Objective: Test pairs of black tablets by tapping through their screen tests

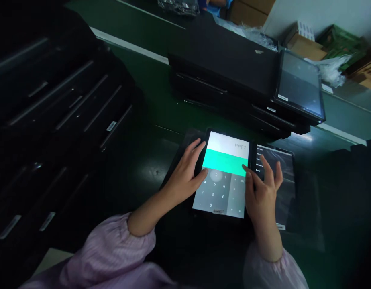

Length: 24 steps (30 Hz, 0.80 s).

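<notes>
A lit tablet (pixel 223 176) lies flat on the dark green table in front of me, showing a calculator keypad under a green band. My left hand (pixel 185 174) rests on its left edge, fingers spread, thumb touching the screen near the keypad. Along the tablet's right edge is my right hand (pixel 260 188), its fingers apart, the index fingertip near the edge of the green band. Just right of it lies a second tablet (pixel 283 180), dark with a short white menu list and a plastic film over it.
Stacks of dark tablets (pixel 62 120) fill the left side. A black stack (pixel 227 80) stands behind, with a tablet (pixel 300 84) leaning on its right end. Cardboard boxes (pixel 306 46) and plastic wrap (pixel 333 66) sit at the back right.
</notes>
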Available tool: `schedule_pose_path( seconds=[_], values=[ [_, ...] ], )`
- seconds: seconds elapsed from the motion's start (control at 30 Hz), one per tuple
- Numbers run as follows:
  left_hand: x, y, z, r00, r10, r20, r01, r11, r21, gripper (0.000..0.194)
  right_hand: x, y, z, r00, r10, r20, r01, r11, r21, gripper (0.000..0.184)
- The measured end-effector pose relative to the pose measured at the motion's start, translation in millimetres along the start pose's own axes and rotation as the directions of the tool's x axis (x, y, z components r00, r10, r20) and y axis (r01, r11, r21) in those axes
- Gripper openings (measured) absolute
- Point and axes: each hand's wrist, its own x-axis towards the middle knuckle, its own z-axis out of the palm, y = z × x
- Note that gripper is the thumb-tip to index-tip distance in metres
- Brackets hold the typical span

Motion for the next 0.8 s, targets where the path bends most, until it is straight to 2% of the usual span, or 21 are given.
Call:
schedule_pose_path(
  seconds=[0.2, 0.4, 0.47, 0.57, 0.67, 0.73, 0.8],
  values=[
    [0.3, 3.0, -6.9, 1.000, -0.014, 0.025, 0.014, 1.000, -0.026, 0.063, 1.1, -14.1, 2.8, 0.992, -0.058, 0.109, 0.058, 0.998, 0.003, 0.034],
    [0.6, 5.0, -3.6, 1.000, -0.014, -0.008, 0.014, 0.999, -0.035, 0.059, 2.3, -4.7, 0.8, 1.000, 0.021, 0.000, -0.021, 1.000, -0.007, 0.038],
    [0.8, 4.9, -3.0, 1.000, 0.003, -0.023, -0.004, 1.000, -0.029, 0.057, 2.6, -7.0, 2.4, 1.000, 0.008, 0.010, -0.008, 1.000, 0.015, 0.037],
    [0.8, 3.3, -2.7, 0.998, 0.031, -0.047, -0.032, 0.999, -0.019, 0.055, 4.1, -13.8, 4.7, 0.996, -0.028, 0.090, 0.023, 0.998, 0.061, 0.037],
    [0.8, 0.8, -3.6, 0.989, 0.026, -0.147, -0.025, 1.000, 0.006, 0.050, 7.1, -2.1, -4.4, 0.985, 0.098, 0.140, -0.110, 0.991, 0.080, 0.046],
    [1.2, -1.0, -5.4, 0.965, 0.016, -0.261, -0.004, 0.999, 0.045, 0.045, 8.2, 23.4, -22.2, 0.959, 0.269, 0.093, -0.274, 0.961, 0.042, 0.057],
    [2.4, -3.2, -8.0, 0.940, -0.001, -0.342, 0.029, 0.997, 0.076, 0.043, 6.9, 59.2, -46.4, 0.920, 0.392, 0.012, -0.392, 0.920, -0.020, 0.068]
  ],
)
